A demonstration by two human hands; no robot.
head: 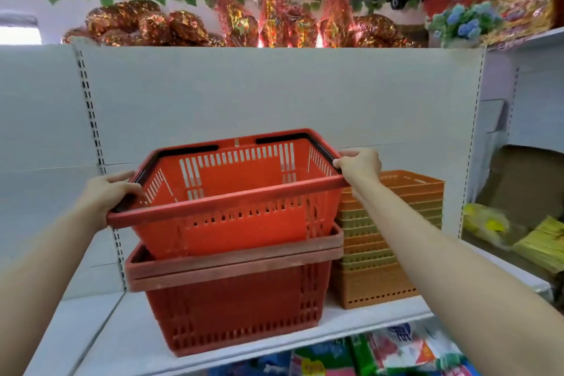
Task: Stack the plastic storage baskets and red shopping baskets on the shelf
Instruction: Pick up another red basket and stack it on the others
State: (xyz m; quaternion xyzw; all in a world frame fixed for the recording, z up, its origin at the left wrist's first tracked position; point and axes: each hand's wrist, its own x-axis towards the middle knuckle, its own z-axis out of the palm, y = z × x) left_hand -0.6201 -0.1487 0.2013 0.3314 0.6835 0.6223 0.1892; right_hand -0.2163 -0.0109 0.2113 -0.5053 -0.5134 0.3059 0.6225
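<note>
1. Presently, a red shopping basket (227, 192) is held tilted, its base partly nested in the stacked red baskets (233, 290) on the white shelf (366, 319).
2. Its rim is gripped by the left hand (111, 192) and right hand (360, 165), fingers curled.
3. Orange storage baskets (384, 241) are stacked just beside.

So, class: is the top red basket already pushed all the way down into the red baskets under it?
No: the top red basket sits tilted and high, its rim well above the stacked red baskets.

Your white shelf (360, 319) carried a stack of dark red shopping baskets (235, 311), and just beside them a stack of orange storage baskets (378, 287).
</note>
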